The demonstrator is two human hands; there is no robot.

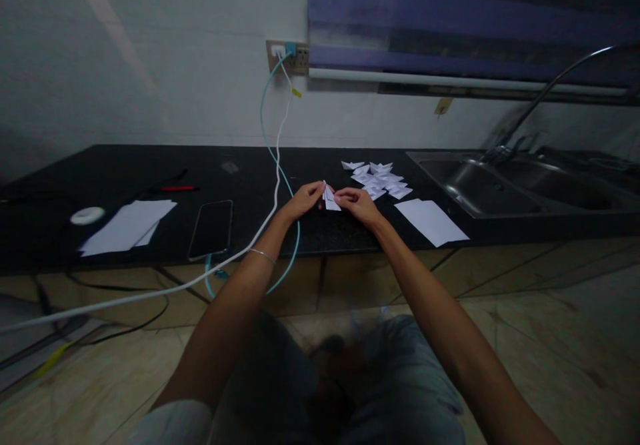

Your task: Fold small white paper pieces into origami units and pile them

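Between my two hands, just above the dark countertop, is a small piece of folded white paper. My left hand pinches its left edge near the top. On the other side, the fingers of my right hand are closed on its right edge. Behind my right hand lies a cluster of several folded paper boats. A stack of flat white paper sheets rests to the right of that hand. The fine folds of the held paper are too small to make out.
At left are a phone, more white sheets, a round white object and a red pen. A white cable and a teal cable run from the wall socket past my left arm. A steel sink is at right.
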